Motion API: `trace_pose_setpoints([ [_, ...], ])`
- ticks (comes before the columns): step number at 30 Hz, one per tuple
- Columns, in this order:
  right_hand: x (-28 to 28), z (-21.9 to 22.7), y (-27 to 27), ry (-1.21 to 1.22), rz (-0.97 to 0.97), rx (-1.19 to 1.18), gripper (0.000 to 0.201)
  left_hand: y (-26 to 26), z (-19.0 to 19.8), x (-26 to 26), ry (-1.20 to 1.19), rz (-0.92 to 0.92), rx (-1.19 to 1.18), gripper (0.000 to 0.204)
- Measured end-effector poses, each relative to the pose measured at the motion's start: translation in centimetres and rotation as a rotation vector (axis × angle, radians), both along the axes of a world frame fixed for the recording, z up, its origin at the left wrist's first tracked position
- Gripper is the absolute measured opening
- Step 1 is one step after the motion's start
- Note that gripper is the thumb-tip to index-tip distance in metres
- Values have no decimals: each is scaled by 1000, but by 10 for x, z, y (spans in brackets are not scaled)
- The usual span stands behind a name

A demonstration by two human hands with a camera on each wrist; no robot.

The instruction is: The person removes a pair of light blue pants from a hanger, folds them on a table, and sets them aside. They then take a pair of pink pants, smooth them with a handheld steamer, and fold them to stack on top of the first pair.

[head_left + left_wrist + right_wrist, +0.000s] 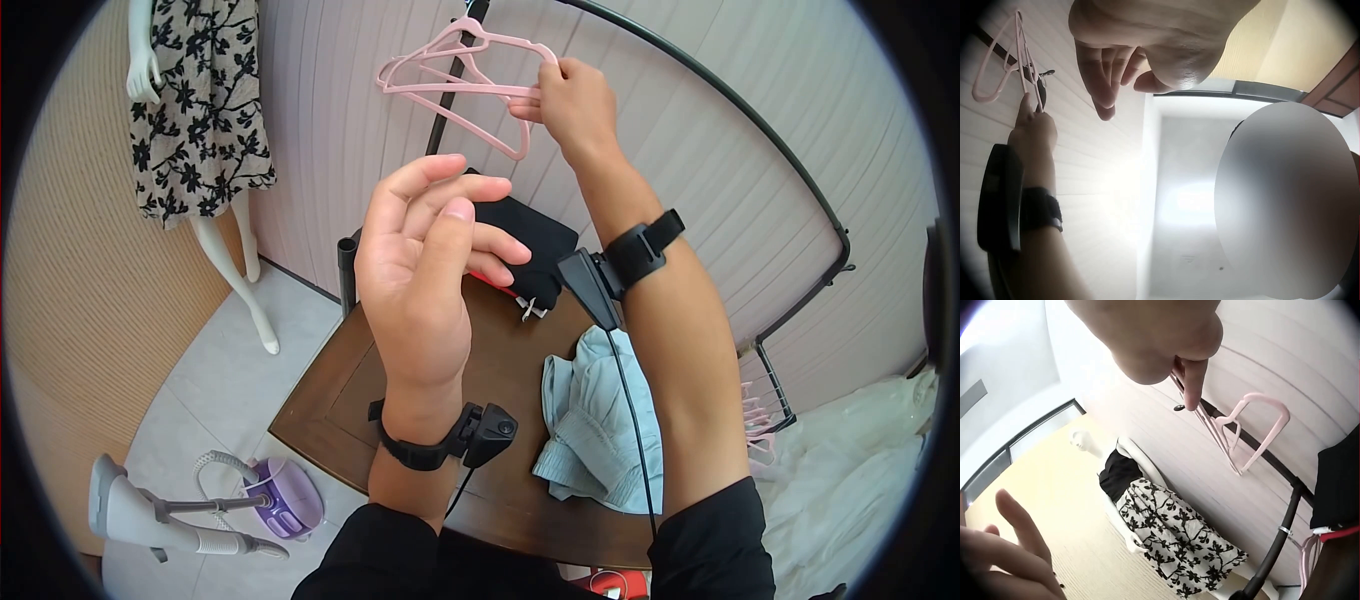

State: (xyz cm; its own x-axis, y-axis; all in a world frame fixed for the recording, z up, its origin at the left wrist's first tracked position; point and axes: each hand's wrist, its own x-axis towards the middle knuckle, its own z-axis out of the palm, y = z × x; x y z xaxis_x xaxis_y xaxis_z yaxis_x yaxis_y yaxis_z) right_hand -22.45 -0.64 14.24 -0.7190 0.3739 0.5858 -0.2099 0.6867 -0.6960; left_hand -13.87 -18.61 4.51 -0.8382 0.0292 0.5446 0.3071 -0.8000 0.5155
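Pink hangers are held at one end by my right hand, its fingers curled round them beside the black rack's bar. In the right wrist view the hangers extend beyond the right hand. My left hand is raised over the table, palm turned up, fingers loosely bent and holding nothing. The left wrist view shows the left hand empty, with the right hand on the hangers farther off.
On the brown table lie light blue folded clothing and a black garment. A dressed mannequin stands left, above a purple steamer. The black rack curves behind; white tulle is at right.
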Motion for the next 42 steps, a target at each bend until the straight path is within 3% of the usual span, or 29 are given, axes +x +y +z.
trace_pose_setpoints([
  [7,-16,-13,-28,-169,74,-59,30,-1,-4,-6,0,-40,0,23],
  [12,16,-44,-34,-241,339,-251,37,-6,-5,-5,71,-78,-85,19],
  [18,138,-74,-4,-285,310,-229,35,-17,-6,-5,144,-154,-190,20],
  [22,246,-112,57,-199,170,-443,29,-17,-6,-7,153,-131,-209,21],
  [27,370,-191,139,-3,-160,-730,16,-10,-4,-2,168,-127,-243,21],
  [32,429,-268,188,269,-294,-1030,13,19,1,24,235,-199,-385,19],
  [35,435,-292,201,276,-286,-1068,11,43,3,60,338,-349,-738,14],
  [36,432,-289,195,255,-290,-1062,11,53,-4,61,509,-378,-871,18],
  [38,430,-288,190,210,-279,-1044,11,75,-15,74,1012,-243,-1056,36],
  [40,428,-285,183,180,-287,-1028,12,93,-35,97,1261,-275,-1145,54],
  [42,427,-280,178,144,-290,-1006,12,111,-55,122,1326,-411,-1218,63],
])
